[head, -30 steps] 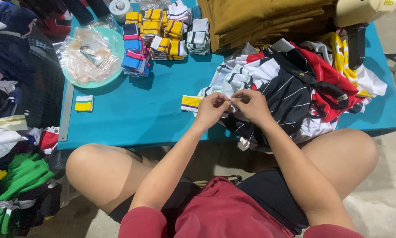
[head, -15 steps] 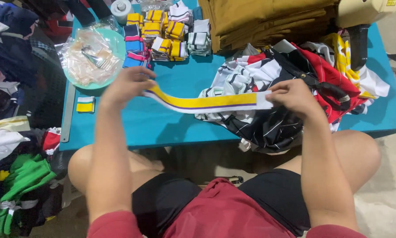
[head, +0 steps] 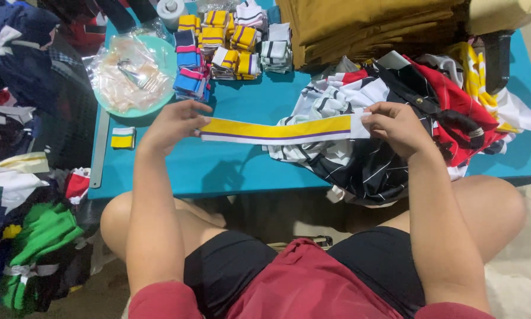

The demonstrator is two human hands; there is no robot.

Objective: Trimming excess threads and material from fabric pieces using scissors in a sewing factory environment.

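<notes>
Above the turquoise desk (head: 230,165), a long white fabric band with a yellow stripe (head: 280,130) was stretched flat between both hands. The left hand (head: 174,124) fingers pinched its left end; the right hand (head: 398,125) fingers gripped its right end, over the striped garment pile (head: 360,165).

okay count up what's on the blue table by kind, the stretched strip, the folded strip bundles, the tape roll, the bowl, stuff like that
Stretched yellow strip, held between left hand and right hand: 1
Lone folded strip: 1
Folded strip bundles in the cluster: about 10, edges overlap
Tape roll: 1
Green bowl: 1
Metal ruler: 1
Total: about 15
</notes>
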